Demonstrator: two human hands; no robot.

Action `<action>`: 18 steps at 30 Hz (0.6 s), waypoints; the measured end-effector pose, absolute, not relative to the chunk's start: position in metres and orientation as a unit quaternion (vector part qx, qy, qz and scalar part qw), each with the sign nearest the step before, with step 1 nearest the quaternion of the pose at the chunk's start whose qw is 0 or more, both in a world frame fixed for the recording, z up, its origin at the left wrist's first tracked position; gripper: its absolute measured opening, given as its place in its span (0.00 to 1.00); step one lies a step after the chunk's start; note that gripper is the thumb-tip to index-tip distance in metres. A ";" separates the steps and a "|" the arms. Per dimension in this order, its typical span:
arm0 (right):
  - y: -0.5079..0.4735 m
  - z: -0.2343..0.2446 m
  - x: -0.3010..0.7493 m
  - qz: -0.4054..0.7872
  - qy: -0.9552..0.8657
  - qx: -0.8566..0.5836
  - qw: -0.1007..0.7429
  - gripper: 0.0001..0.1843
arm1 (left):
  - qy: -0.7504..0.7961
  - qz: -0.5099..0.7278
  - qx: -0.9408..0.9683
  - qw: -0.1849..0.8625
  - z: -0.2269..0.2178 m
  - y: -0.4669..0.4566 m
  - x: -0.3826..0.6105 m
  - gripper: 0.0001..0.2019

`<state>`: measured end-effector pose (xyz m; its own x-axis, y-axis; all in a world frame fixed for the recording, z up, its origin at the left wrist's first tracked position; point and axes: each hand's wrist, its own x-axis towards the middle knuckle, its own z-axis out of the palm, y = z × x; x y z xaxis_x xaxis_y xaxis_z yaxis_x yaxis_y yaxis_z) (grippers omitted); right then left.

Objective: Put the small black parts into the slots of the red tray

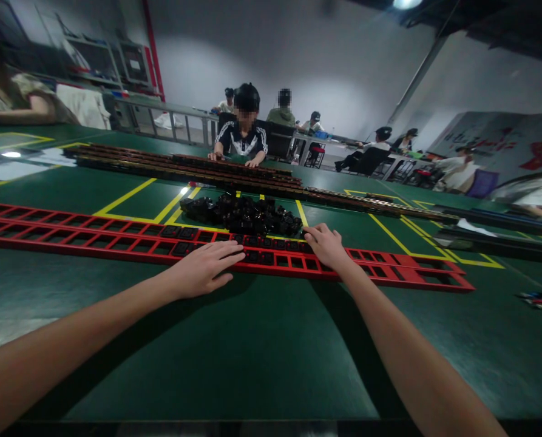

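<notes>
A long red metal frame (129, 241) with two rows of rectangular openings lies across the green table. Black socket-like modules (254, 257) fill several openings near its middle. My left hand (207, 265) rests flat over the frame's near side beside these modules, fingers stretched out and holding nothing. My right hand (328, 246) is above the frame farther right, its thumb and index finger pinched at a small dark piece, which looks like a black module and is partly hidden. Just behind the frame sits a heap of loose black modules (246, 212).
Long dark metal strips (179, 167) lie in a bundle across the table beyond the heap. Yellow tape lines (129, 197) mark the green tabletop (234, 352). A person (241, 136) sits opposite, hands at the strips. Dark bars (502, 240) and small coloured items (541, 299) are at the right.
</notes>
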<state>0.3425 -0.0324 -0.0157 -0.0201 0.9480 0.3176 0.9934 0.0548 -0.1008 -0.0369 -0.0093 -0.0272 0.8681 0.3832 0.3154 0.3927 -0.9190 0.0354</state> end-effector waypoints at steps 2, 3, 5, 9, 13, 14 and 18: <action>-0.032 -0.016 0.343 -0.069 -0.713 -0.682 0.150 0.23 | -0.201 -0.160 -0.966 0.013 -0.026 -0.010 -0.037 0.26; -0.032 -0.016 0.344 -0.064 -0.712 -0.683 0.148 0.23 | -0.200 -0.162 -0.966 0.011 -0.026 -0.010 -0.037 0.25; -0.033 -0.016 0.343 -0.057 -0.711 -0.686 0.143 0.24 | -0.199 -0.168 -0.965 0.007 -0.026 -0.011 -0.037 0.25; -0.033 -0.014 0.341 -0.063 -0.715 -0.681 0.143 0.24 | -0.196 -0.185 -0.963 -0.003 -0.028 -0.010 -0.037 0.25; -0.031 -0.015 0.341 -0.081 -0.714 -0.679 0.150 0.22 | -0.195 -0.188 -0.962 0.001 -0.028 -0.009 -0.037 0.24; -0.031 -0.016 0.342 -0.084 -0.714 -0.679 0.149 0.22 | -0.195 -0.187 -0.963 0.003 -0.028 -0.009 -0.037 0.24; -0.029 -0.016 0.343 -0.094 -0.712 -0.679 0.155 0.20 | -0.196 -0.176 -0.965 0.006 -0.028 -0.009 -0.037 0.24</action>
<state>0.3427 -0.0294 -0.0164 -0.0306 0.9367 0.3488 0.9952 0.0611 -0.0767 -0.0369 -0.0093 -0.0284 0.8611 0.3764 0.3418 0.3809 -0.9229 0.0566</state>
